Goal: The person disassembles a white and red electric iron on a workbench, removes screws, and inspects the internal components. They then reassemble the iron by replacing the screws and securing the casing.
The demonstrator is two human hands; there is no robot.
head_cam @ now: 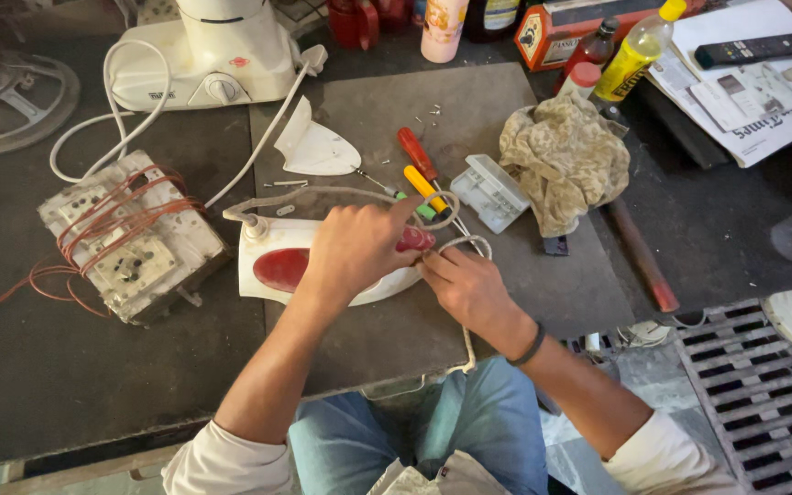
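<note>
a person's left hand (359, 249) lies over a white and red clothes iron (272, 266) near the front edge of the dark tabletop (93, 376), fingers curled around its handle. the right hand (467, 286), just beside the iron's tip, pinches a grey cord (341, 192) between fingertips. screwdrivers (425, 174) and a crumpled cloth (566, 156) lie behind.

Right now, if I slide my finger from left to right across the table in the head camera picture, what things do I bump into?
Metal ring → wired white block → white and red iron → left hand → right hand → white plastic box → crumpled cloth → yellow bottle → black remote
</note>
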